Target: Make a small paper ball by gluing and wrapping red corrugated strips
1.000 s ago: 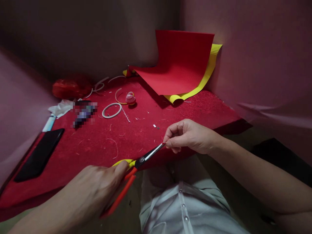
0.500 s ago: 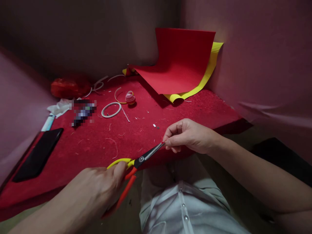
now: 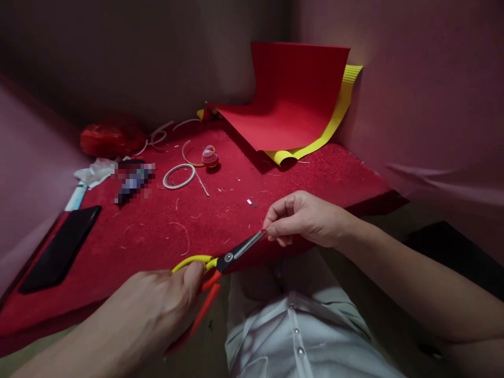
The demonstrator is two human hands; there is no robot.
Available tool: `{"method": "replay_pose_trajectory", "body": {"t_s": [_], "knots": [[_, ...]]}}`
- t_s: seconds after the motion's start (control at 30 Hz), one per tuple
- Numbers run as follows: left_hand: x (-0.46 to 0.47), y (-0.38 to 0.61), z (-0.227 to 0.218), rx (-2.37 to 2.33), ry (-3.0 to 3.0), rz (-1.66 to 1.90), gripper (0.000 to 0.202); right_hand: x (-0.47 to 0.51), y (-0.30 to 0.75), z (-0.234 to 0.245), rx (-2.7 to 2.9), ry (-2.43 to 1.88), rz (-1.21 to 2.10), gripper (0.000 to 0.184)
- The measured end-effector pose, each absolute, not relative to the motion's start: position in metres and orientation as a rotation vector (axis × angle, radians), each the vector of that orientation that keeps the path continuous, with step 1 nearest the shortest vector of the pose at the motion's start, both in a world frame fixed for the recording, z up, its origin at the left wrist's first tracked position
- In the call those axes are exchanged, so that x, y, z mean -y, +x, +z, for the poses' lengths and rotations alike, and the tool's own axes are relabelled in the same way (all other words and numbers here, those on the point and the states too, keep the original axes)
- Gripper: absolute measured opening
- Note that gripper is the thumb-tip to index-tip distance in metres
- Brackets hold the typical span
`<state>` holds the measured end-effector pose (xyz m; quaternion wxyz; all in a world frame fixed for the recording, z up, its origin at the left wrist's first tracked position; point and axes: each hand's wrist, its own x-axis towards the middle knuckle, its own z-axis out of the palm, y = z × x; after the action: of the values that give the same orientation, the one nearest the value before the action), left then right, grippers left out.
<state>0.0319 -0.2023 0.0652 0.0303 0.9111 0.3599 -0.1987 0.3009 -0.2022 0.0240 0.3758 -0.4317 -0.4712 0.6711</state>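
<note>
My left hand (image 3: 163,296) is closed around the yellow and orange handles of a pair of scissors (image 3: 229,257). The dark blades point up and to the right, nearly together, with their tips at the fingers of my right hand (image 3: 305,220). Thumb and forefinger of that hand pinch a tiny red piece (image 3: 263,230), and the blade tips meet it there. Most of the piece is hidden by the fingertips, so its kind does not show. Both hands are above the front edge of the red-covered table (image 3: 224,218).
Red corrugated sheet (image 3: 295,105) and yellow corrugated sheet (image 3: 336,123) stand curled at the back right. A coiled pink ball (image 3: 210,156), a white strip ring (image 3: 179,177), a red plastic bag (image 3: 112,139) and a black phone (image 3: 61,249) lie left. Scraps dot the cloth.
Almost nothing differs. The view has shifted very slightly, while both hands and the scissors keep the same pose at the small red piece.
</note>
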Motion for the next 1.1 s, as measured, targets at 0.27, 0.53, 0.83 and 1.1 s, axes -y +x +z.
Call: {"method": "replay_pose_trajectory", "body": {"t_s": [0.27, 0.53, 0.83, 1.1], "knots": [[0.2, 0.029, 0.063, -1.074, 2.801, -0.637, 0.027, 0.202, 0.301, 0.025, 1.201, -1.107, 1.717, 0.006], [0.194, 0.016, 0.045, -1.043, 2.88, -0.642, 0.03, 0.202, 0.301, 0.024, 1.195, -1.106, 1.723, 0.006], [0.194, 0.021, 0.053, -0.974, 2.926, -0.82, 0.035, 0.202, 0.301, 0.024, 1.204, -1.093, 1.737, 0.005], [0.192, 0.023, 0.057, -0.937, 2.862, -0.855, 0.038, 0.201, 0.301, 0.02, 1.149, -1.06, 1.781, 0.006]]}}
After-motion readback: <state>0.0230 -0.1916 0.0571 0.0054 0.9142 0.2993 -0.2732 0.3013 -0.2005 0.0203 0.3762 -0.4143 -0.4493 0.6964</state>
